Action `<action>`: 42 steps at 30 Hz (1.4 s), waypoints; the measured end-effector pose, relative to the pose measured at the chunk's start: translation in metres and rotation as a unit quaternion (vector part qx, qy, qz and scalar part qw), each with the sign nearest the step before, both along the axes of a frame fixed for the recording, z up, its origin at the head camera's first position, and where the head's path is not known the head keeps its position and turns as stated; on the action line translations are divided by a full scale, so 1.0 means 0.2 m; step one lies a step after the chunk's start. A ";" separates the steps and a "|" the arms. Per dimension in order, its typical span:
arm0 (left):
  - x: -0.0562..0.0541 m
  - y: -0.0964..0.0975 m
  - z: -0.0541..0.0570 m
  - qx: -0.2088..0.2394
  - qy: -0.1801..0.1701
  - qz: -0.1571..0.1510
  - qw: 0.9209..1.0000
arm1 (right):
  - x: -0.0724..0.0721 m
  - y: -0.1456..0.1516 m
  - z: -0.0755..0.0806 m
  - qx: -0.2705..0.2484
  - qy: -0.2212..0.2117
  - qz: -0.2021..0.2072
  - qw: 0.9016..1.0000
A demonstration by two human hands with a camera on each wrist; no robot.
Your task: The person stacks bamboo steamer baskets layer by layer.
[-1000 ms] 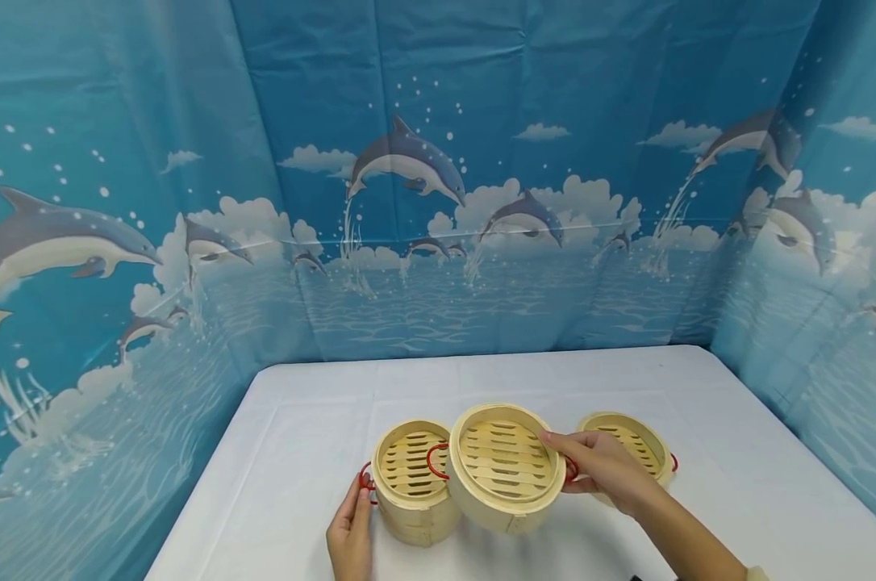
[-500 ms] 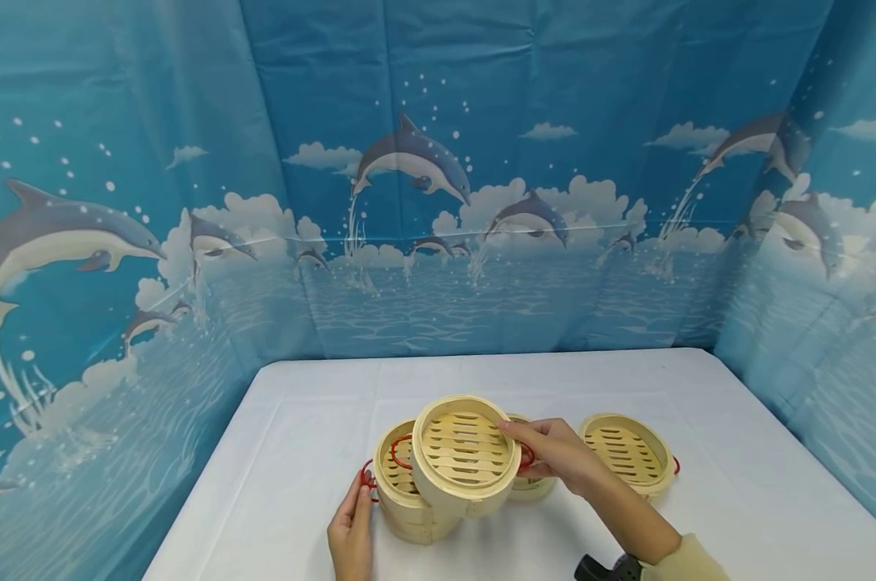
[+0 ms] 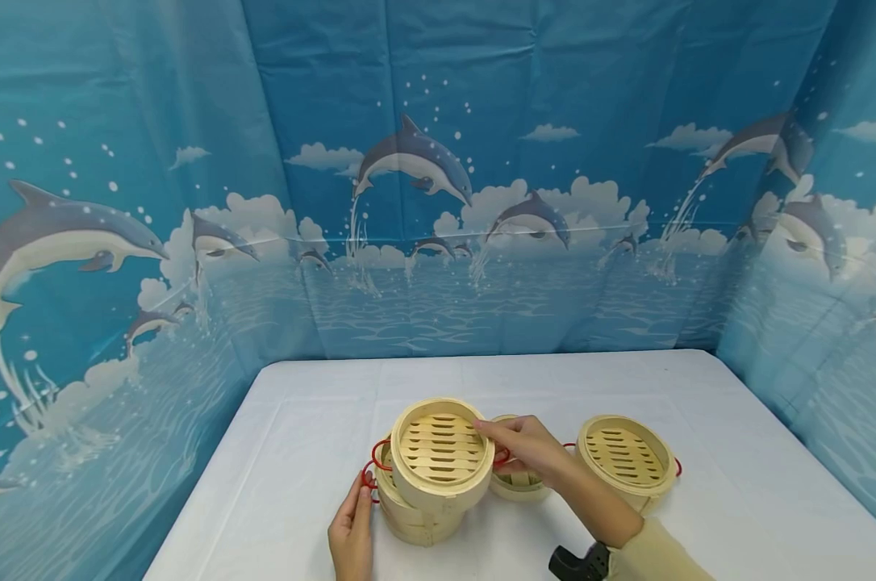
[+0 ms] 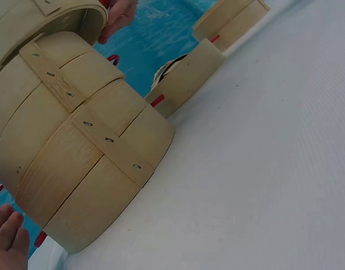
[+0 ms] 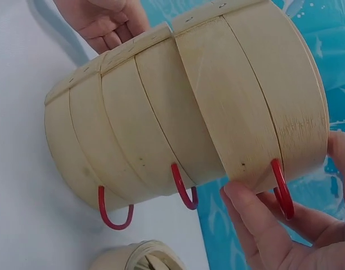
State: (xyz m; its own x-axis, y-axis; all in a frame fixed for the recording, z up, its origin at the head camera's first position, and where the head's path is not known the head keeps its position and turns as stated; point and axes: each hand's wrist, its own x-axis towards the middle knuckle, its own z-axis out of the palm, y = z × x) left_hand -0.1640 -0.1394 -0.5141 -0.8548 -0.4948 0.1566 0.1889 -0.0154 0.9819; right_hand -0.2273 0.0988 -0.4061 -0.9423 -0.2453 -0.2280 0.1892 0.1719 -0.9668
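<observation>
My right hand point(image 3: 518, 448) grips the right side of a round bamboo steamer basket point(image 3: 441, 452), thumb on its rim and fingers by its red handle point(image 5: 282, 191). This basket is tilted, over a stack of two more bamboo steamers point(image 3: 419, 524); its lower edge overlaps the stack's top in the right wrist view. At the stack's left side my left hand point(image 3: 351, 528) pinches the red handles point(image 3: 368, 476) between thumb and fingers. The slatted floor of the upper stacked steamer is mostly hidden under the held one.
Behind my right hand stands a smaller-looking round bamboo piece point(image 3: 521, 484), partly hidden. Another bamboo steamer point(image 3: 627, 456) with red handles is at the right. A white cloth point(image 3: 300, 420) covers the table, and a blue dolphin curtain point(image 3: 438, 307) hangs around it.
My right hand has carried the steamer left, from beside the stack to over it. The bamboo piece behind has come into view. My left hand has stayed at the stack.
</observation>
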 end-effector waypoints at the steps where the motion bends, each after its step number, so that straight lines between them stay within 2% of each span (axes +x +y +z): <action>1: 0.00 0.00 0.00 0.000 0.001 0.000 1.000 | 0.00 -0.01 0.00 0.002 0.001 -0.002 1.000; 19: 0.00 0.00 0.00 -0.009 -0.023 -0.002 1.000 | -0.01 -0.12 0.01 0.060 0.012 -0.042 0.997; 25: 0.00 0.00 -0.01 -0.015 -0.013 -0.001 1.000 | -0.01 -0.16 0.04 0.073 0.019 -0.056 0.996; 32: -0.01 0.00 -0.01 -0.008 -0.002 0.002 1.000 | -0.02 -0.18 0.05 0.089 0.021 -0.055 0.994; 42: 0.00 0.00 0.00 -0.009 -0.023 -0.002 1.000 | -0.04 -0.19 0.05 0.115 0.027 -0.053 0.992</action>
State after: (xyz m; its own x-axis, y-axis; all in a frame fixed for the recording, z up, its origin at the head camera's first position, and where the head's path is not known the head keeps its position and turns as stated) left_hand -0.1649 -0.1390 -0.5134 -0.8631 -0.4889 0.1264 0.1444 0.0008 0.9895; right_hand -0.2344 0.0613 -0.3968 -0.9722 -0.0911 -0.2158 0.1680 0.3706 -0.9135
